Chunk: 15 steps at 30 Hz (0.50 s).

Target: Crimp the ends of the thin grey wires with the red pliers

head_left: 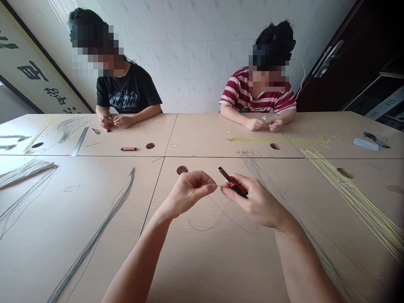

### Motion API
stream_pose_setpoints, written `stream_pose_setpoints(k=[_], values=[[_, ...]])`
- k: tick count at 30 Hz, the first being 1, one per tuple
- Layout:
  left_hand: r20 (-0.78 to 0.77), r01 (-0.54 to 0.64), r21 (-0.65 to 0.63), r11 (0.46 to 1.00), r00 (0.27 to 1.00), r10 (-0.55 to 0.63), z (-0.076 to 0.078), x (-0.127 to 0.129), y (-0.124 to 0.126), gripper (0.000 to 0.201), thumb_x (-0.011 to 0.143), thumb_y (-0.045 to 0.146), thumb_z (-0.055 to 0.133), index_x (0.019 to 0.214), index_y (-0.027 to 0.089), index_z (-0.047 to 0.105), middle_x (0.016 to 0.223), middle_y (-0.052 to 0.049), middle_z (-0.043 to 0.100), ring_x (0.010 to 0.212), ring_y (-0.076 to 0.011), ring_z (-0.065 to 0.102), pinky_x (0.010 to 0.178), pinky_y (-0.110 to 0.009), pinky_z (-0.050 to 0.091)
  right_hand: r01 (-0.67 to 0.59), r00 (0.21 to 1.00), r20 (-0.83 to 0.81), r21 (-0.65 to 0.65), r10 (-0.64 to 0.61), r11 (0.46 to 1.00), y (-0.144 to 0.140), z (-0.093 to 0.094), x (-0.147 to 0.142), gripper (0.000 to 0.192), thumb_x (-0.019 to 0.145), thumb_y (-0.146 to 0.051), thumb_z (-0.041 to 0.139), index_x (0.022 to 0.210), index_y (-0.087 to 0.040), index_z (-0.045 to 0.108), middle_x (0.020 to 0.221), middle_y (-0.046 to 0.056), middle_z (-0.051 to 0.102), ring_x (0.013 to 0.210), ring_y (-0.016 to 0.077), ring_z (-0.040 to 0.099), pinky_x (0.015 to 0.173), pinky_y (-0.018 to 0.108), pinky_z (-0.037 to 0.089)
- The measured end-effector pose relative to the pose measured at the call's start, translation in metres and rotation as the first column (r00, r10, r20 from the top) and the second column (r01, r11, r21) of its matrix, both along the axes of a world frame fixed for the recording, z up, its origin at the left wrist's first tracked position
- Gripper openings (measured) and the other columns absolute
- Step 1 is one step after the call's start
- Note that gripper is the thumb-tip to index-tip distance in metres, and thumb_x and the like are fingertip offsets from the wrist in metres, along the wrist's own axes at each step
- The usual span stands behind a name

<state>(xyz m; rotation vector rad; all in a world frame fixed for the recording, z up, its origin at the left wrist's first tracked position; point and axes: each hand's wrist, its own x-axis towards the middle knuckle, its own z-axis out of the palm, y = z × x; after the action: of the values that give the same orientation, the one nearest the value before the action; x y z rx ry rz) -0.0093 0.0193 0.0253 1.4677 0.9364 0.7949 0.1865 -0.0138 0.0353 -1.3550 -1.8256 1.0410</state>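
Note:
Near the middle of the table, my left hand pinches a thin wire between thumb and fingertips. My right hand faces it, its thumb and index fingertip at the other side of the same wire. A red and black utility knife is also held in my right hand, its dark tip pointing up and left. Loose lengths of the wire curve down below my hands over the tabletop. A bundle of grey wires with small brass-coloured ends passes behind and beneath my right forearm.
Another grey wire bundle lies left, and yellow wires lie right. Two people sit opposite, a black shirt and a striped shirt. A steel ruler, a red-black knife and round table holes are about.

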Motion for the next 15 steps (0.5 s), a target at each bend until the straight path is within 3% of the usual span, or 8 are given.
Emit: stream_pose_setpoints(k=[9, 15], values=[[-0.027, -0.027, 0.046, 0.999, 0.999, 0.029, 0.0008, 0.0050, -0.0007, 0.022, 0.083, 0.036, 0.063, 0.080, 0.014, 0.066, 0.069, 0.001, 0.049, 0.064, -0.0094, 0.038, 0.054, -0.024, 0.029, -0.042, 0.999, 0.017, 0.029, 0.041, 0.999, -0.0002, 0.0015, -0.0009, 0.018, 0.091, -0.030, 0.051, 0.075, -0.020, 0.048, 0.065, -0.005, 0.038, 0.057, 0.0103, 0.033, 0.053, 0.025, 0.028], [-0.093, -0.026, 0.050, 0.998, 0.995, 0.031, 0.0050, 0.0055, -0.0035, 0.021, 0.082, 0.033, 0.063, 0.074, 0.015, 0.064, 0.064, 0.002, 0.044, 0.061, -0.0091, 0.035, 0.053, -0.023, 0.028, -0.004, 0.999, 0.043, 0.084, 0.000, 0.996, -0.0014, 0.0023, 0.0001, 0.018, 0.092, -0.031, 0.051, 0.077, -0.021, 0.049, 0.066, -0.005, 0.042, 0.060, 0.0113, 0.036, 0.056, 0.025, 0.031]])
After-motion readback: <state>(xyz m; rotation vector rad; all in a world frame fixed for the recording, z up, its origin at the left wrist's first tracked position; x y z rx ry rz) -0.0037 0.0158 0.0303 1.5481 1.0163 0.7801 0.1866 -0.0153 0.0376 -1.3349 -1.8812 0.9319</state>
